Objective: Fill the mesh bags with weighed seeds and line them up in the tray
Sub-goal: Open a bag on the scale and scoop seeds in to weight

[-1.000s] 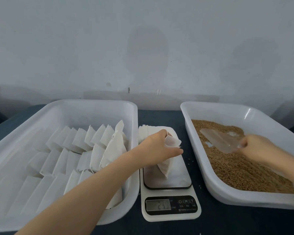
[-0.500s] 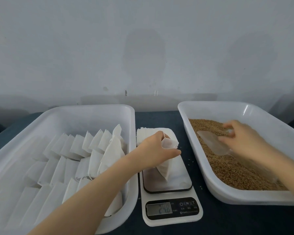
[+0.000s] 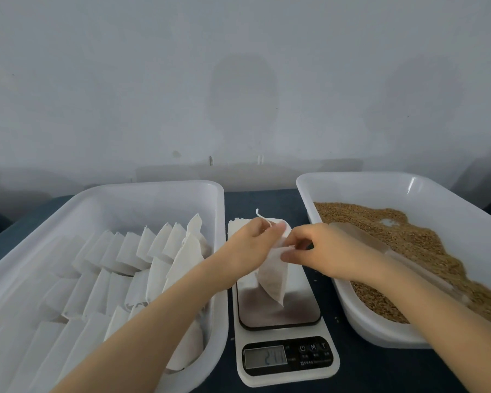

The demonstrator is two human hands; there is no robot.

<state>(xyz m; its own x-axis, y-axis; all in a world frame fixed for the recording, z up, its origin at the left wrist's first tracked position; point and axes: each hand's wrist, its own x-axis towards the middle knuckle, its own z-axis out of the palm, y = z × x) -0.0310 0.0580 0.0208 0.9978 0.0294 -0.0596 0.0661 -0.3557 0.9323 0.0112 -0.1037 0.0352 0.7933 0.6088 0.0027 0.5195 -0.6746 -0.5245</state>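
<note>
A white mesh bag (image 3: 272,275) hangs over the steel plate of a digital scale (image 3: 278,313), its lower corner near the plate. My left hand (image 3: 253,245) grips the bag's top from the left, with the drawstring (image 3: 262,217) sticking up above my fingers. My right hand (image 3: 323,251) pinches the bag's top edge from the right. The left tray (image 3: 153,191) holds several rows of white bags leaning upright. The right tray (image 3: 352,180) holds brown seeds (image 3: 423,251), and a clear plastic scoop (image 3: 360,236) lies on them behind my right hand.
A stack of flat white bags (image 3: 238,225) lies behind the scale between the trays. The scale's display (image 3: 265,357) is lit but blurred. A few loose seeds lie on the dark blue table (image 3: 380,370). A pale wall stands right behind the trays.
My right hand let go of the scoop in the seed tray and moved left to the bag, which it now pinches. My left hand stayed on the bag over the scale.
</note>
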